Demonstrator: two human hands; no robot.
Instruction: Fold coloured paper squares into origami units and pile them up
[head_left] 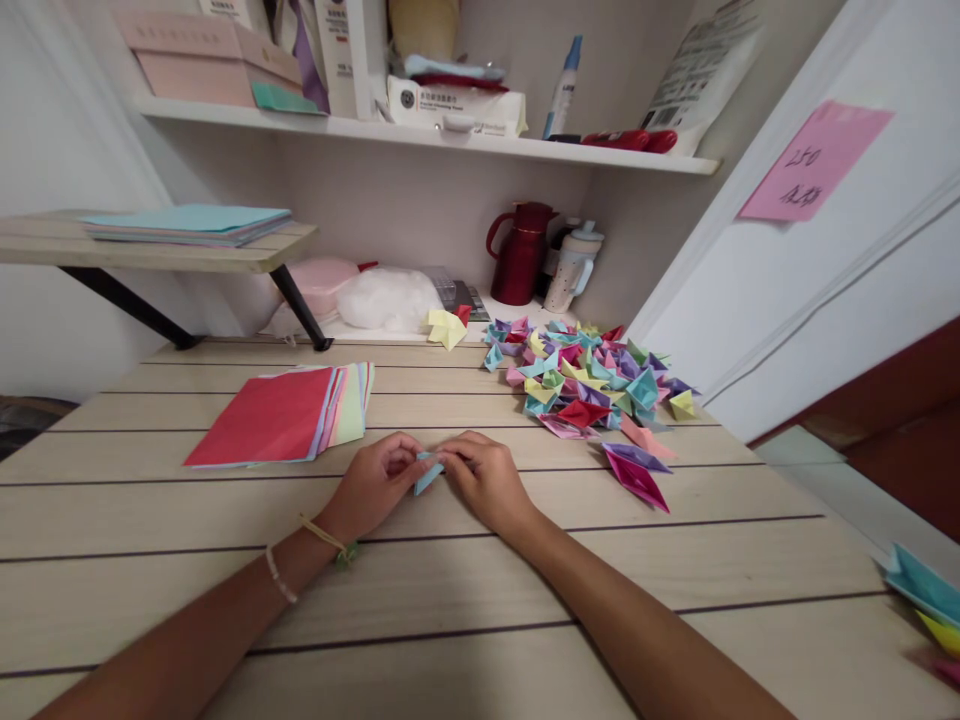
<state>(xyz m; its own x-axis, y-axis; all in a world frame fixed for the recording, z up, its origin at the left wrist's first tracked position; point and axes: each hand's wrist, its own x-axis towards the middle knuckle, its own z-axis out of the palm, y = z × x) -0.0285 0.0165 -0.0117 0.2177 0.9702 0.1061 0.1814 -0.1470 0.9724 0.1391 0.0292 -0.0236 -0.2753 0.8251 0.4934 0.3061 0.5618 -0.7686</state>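
My left hand [376, 484] and my right hand [484, 478] meet at the middle of the wooden table [450, 590]. Both pinch a small folded piece of light blue paper [427, 474] that rests on the tabletop between them. Most of that paper is covered by my fingers. A stack of flat coloured paper sheets [285, 414], red on top, lies just beyond my left hand. A pile of folded paper boats [589, 378] in many colours spreads beyond my right hand, with two pink and purple ones [637, 470] closest to it.
A low wooden shelf [150, 250] carrying more paper juts over the table's far left. At the back stand a red jug [521, 252], a white cup [574, 265] and a pink box [322, 282]. More folded paper [926, 595] lies at the right edge.
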